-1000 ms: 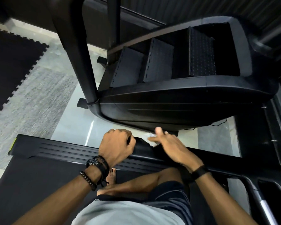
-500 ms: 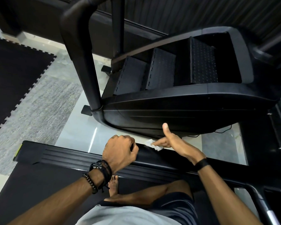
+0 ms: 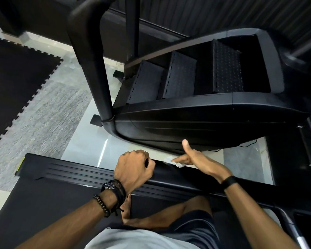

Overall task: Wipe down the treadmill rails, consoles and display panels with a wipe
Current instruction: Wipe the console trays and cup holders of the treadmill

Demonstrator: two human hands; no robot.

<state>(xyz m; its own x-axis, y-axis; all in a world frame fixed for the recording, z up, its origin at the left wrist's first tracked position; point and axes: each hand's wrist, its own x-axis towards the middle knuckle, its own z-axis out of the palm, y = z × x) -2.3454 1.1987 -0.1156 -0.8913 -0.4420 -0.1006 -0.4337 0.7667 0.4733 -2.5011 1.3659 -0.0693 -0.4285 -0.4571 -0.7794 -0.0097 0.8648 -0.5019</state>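
Observation:
My left hand (image 3: 133,168) grips the black treadmill handrail (image 3: 178,174) in a closed fist, with a watch and bead bracelets on the wrist. Just to its right, my right hand (image 3: 199,160) holds a small crumpled white wipe (image 3: 176,163) against the top of the same rail. The thumb points up and the fingers lie over the wipe. Most of the wipe is hidden under the fingers. The ribbed side rail of the deck (image 3: 65,169) runs off to the left below my hands.
A black stair-climber machine (image 3: 205,123) with its upright post (image 3: 95,72) stands close behind the rail. A black foam mat (image 3: 16,83) and grey carpet lie at the left. The treadmill belt (image 3: 43,203) is under my legs; a console pocket (image 3: 305,223) sits at the lower right.
My right hand has turned from lying flat over the wipe to thumb-up, with the wipe still on the rail. My left hand keeps its grip on the rail.

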